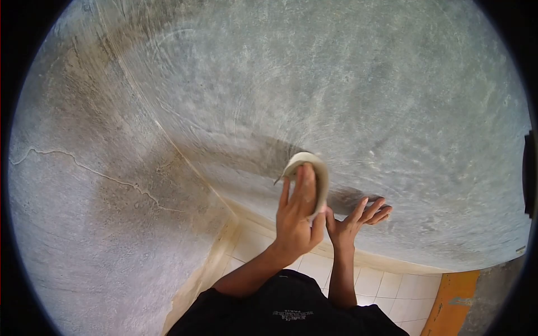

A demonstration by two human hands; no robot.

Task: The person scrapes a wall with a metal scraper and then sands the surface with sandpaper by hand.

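A curled, pale sheet, light on its outer face, is pressed against the grey wall near the middle of the view. My left hand holds this sheet, its fingers lying inside the curl and its thumb at the lower right edge. To the right, my right hand has its fingers spread, with nothing in it. Its fingertips are close to the wall; whether they touch it is hard to tell. The surface of the wall is mottled with streaks.
A second wall with a long crack meets the first at a corner on the left. White floor tiles lie below, beside an orange strip at the lower right. A dark object stands at the right edge.
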